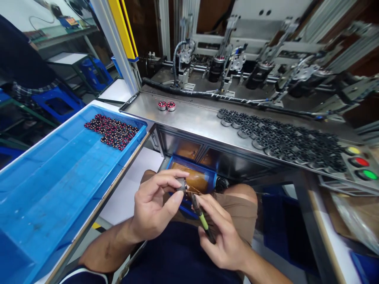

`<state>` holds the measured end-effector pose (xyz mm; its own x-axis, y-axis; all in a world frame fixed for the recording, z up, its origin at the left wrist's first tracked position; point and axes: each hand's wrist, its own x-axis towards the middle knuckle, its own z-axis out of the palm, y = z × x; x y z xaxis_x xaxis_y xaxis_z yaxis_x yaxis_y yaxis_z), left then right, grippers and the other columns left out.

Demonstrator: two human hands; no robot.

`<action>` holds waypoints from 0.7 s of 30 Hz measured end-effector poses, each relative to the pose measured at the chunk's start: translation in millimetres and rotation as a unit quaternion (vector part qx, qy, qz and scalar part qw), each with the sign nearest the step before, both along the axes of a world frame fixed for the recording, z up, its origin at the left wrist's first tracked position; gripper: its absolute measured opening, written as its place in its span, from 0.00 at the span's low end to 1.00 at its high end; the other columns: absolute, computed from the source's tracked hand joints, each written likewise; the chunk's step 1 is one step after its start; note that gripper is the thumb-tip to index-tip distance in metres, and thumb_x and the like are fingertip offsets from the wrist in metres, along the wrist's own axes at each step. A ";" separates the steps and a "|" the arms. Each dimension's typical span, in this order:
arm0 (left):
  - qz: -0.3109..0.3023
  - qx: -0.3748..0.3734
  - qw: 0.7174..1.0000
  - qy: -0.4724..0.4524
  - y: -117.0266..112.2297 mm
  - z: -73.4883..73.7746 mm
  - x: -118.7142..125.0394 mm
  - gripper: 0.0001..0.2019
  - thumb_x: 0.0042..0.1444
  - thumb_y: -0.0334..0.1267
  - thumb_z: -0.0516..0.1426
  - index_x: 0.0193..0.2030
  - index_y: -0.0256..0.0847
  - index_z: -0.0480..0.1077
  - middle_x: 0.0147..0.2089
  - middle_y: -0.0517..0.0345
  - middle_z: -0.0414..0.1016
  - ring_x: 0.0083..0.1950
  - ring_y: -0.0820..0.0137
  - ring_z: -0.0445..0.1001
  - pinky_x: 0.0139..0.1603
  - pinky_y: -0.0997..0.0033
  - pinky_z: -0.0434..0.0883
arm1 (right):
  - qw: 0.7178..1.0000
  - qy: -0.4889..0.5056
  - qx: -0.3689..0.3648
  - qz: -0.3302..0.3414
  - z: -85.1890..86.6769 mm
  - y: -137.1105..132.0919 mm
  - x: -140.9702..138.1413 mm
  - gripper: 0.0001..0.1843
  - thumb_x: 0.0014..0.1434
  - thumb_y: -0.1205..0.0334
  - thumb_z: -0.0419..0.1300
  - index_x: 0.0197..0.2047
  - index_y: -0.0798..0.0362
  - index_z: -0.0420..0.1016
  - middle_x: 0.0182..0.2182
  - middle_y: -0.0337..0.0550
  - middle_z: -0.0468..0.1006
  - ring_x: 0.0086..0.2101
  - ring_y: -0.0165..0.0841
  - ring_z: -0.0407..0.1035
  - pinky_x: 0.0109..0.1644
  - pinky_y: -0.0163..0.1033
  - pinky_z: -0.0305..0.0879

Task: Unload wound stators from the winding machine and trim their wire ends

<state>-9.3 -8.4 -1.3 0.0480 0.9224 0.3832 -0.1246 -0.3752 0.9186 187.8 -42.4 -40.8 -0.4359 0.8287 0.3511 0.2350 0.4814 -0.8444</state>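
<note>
Head: tray (55, 167) holds round parts (114, 132).

In my left hand (156, 205): one small round part (181, 184). In my right hand (220, 232): one green-and-black hand tool (203, 221). On the metal bench (195, 120) before me: two red-and-silver round parts (171, 105); black rings (260, 142), dozens, too crowded to count exactly. At my left: one large blue tray (56, 181), holding dozens of red-and-black coils (114, 132), likewise too crowded. Push buttons, my right: three; one yellow (353, 150), one red (360, 161), one green (368, 174).
</note>
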 end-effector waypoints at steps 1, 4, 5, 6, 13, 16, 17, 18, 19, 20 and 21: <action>0.003 0.002 1.000 0.005 -0.2 0.1 -0.2 0.12 0.56 0.23 0.59 0.44 0.42 0.72 0.53 0.49 0.78 0.51 0.64 0.77 0.48 0.67 0.76 | 1.000 0.000 0.001 0.001 -0.1 0.4 -0.2 0.47 0.48 0.77 0.55 0.71 0.46 0.53 0.51 0.50 0.70 0.53 0.44 0.68 0.53 0.45 0.71; 0.006 0.011 1.000 0.025 -0.4 0.5 -0.7 0.14 0.55 0.22 0.59 0.45 0.43 0.72 0.53 0.51 0.78 0.52 0.64 0.77 0.49 0.68 0.75 | 1.000 0.010 -0.001 0.004 -0.2 1.9 -1.3 0.47 0.48 0.77 0.55 0.70 0.45 0.53 0.52 0.50 0.69 0.53 0.43 0.67 0.54 0.45 0.71; 0.007 0.016 0.999 0.032 -0.5 0.6 -0.8 0.15 0.55 0.21 0.59 0.45 0.43 0.72 0.53 0.51 0.78 0.53 0.64 0.76 0.50 0.68 0.75 | 1.000 0.013 -0.001 0.005 -0.2 2.5 -1.7 0.47 0.48 0.77 0.55 0.70 0.46 0.53 0.51 0.50 0.69 0.53 0.43 0.67 0.54 0.45 0.70; 0.007 0.020 0.999 0.038 -0.5 0.7 -1.0 0.15 0.54 0.21 0.59 0.45 0.43 0.72 0.53 0.51 0.77 0.54 0.64 0.76 0.50 0.68 0.75 | 1.000 0.017 0.000 0.005 -0.3 3.0 -2.1 0.47 0.48 0.77 0.55 0.70 0.46 0.53 0.51 0.49 0.69 0.52 0.43 0.68 0.54 0.46 0.70; -0.005 0.029 0.998 0.064 -1.3 3.4 -2.7 0.15 0.54 0.22 0.59 0.45 0.43 0.72 0.53 0.50 0.78 0.56 0.62 0.75 0.53 0.65 0.74 | 1.000 0.021 0.018 -0.003 -1.5 5.6 -2.4 0.46 0.48 0.78 0.54 0.70 0.44 0.54 0.44 0.48 0.72 0.45 0.42 0.71 0.42 0.42 0.73; -0.010 0.030 0.997 0.065 -1.6 4.3 -2.9 0.15 0.54 0.22 0.59 0.45 0.43 0.72 0.53 0.50 0.77 0.56 0.63 0.75 0.54 0.66 0.74 | 1.000 0.016 0.024 -0.011 -3.0 4.5 -1.1 0.46 0.50 0.77 0.54 0.70 0.42 0.54 0.36 0.45 0.72 0.35 0.39 0.71 0.32 0.39 0.70; -0.010 0.029 0.997 0.065 -1.7 4.2 -2.8 0.15 0.54 0.22 0.59 0.45 0.43 0.72 0.53 0.50 0.77 0.56 0.63 0.75 0.55 0.66 0.73 | 1.000 0.014 0.022 -0.013 -3.5 3.9 -0.7 0.45 0.50 0.77 0.54 0.70 0.42 0.55 0.34 0.44 0.71 0.33 0.38 0.70 0.32 0.39 0.70; -0.008 0.029 0.997 0.065 -1.7 4.0 -2.7 0.15 0.55 0.22 0.59 0.45 0.43 0.72 0.53 0.50 0.77 0.56 0.63 0.75 0.55 0.66 0.73 | 1.000 0.013 0.018 -0.017 -3.7 3.3 -0.2 0.45 0.50 0.77 0.54 0.70 0.42 0.55 0.34 0.44 0.71 0.33 0.37 0.70 0.32 0.39 0.70; -0.006 0.031 0.997 0.064 -1.6 3.6 -2.5 0.15 0.55 0.21 0.59 0.45 0.43 0.71 0.53 0.50 0.77 0.56 0.63 0.75 0.55 0.66 0.73 | 1.000 0.012 0.013 -0.022 -3.8 2.6 0.1 0.44 0.50 0.77 0.54 0.70 0.43 0.55 0.35 0.44 0.71 0.33 0.37 0.70 0.33 0.40 0.70; -0.004 0.034 0.997 0.063 -1.6 3.2 -2.3 0.15 0.55 0.21 0.59 0.46 0.43 0.71 0.53 0.50 0.77 0.57 0.63 0.75 0.55 0.66 0.73 | 1.000 0.011 0.007 -0.025 -3.5 2.0 0.4 0.44 0.51 0.77 0.53 0.70 0.43 0.56 0.37 0.45 0.72 0.34 0.38 0.70 0.36 0.41 0.71; -0.002 0.039 0.997 0.063 -1.7 2.9 -2.1 0.15 0.55 0.21 0.59 0.46 0.43 0.71 0.53 0.49 0.77 0.56 0.63 0.75 0.54 0.66 0.74 | 1.000 0.009 0.002 -0.026 -2.9 1.5 0.6 0.44 0.50 0.77 0.53 0.70 0.44 0.55 0.39 0.46 0.72 0.37 0.38 0.71 0.39 0.42 0.72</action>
